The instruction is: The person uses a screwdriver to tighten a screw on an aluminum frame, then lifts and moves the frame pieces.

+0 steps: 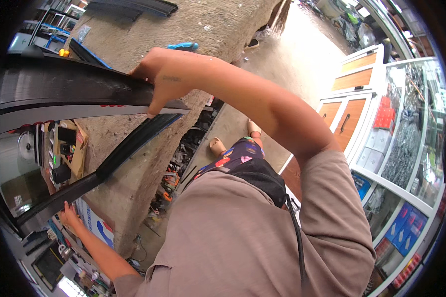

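Beyond the right hand [166, 76], a blue tool [183, 46] lies on the worktop [228, 24].

From mid-view, a frame [74, 89] is at nine o'clock over the bench [218, 29], the right hand [164, 76] at eleven touching its upper side, the left hand [70, 218] at eight touching its lower. On the bench, beyond the right hand at eleven, lies a hand tool [183, 46]; a display cabinet [399, 190] stands at three.
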Demonstrator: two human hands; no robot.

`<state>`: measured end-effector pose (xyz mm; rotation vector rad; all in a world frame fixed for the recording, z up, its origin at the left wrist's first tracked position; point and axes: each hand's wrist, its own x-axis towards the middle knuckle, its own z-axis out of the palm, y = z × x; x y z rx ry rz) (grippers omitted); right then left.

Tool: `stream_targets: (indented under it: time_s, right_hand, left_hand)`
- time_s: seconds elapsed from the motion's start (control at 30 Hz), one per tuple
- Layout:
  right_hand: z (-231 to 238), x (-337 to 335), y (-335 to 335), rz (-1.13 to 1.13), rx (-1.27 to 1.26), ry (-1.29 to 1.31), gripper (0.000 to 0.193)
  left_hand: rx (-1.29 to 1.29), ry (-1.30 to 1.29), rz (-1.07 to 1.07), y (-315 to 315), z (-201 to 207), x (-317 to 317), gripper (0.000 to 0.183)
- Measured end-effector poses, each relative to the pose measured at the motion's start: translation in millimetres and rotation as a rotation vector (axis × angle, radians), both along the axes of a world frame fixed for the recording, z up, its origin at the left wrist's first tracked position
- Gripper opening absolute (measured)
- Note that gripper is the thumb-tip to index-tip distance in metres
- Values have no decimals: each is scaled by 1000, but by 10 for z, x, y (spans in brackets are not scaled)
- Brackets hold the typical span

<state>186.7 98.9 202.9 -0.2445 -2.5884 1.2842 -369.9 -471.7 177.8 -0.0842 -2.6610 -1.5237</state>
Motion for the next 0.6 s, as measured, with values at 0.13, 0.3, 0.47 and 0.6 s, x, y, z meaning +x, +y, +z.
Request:
stream_targets:
  time_s: [0.13,0.3,0.47,0.6]
  right_hand:
    - [295,-111,-112,45,43,-27,76]
    - [291,-382,-170,98,-38,21,78]
    - [442,-696,-87,12,19,116,81]
    - [387,-1007,-119,16,102,131,84]
  left_hand:
    - [43,1,42,-184,89,-18,34]
    - [128,90,12,-70,186,9,23]
    - [52,79,76,-337,558,-409,25]
    - [176,85,38,-477,491,-527,22]
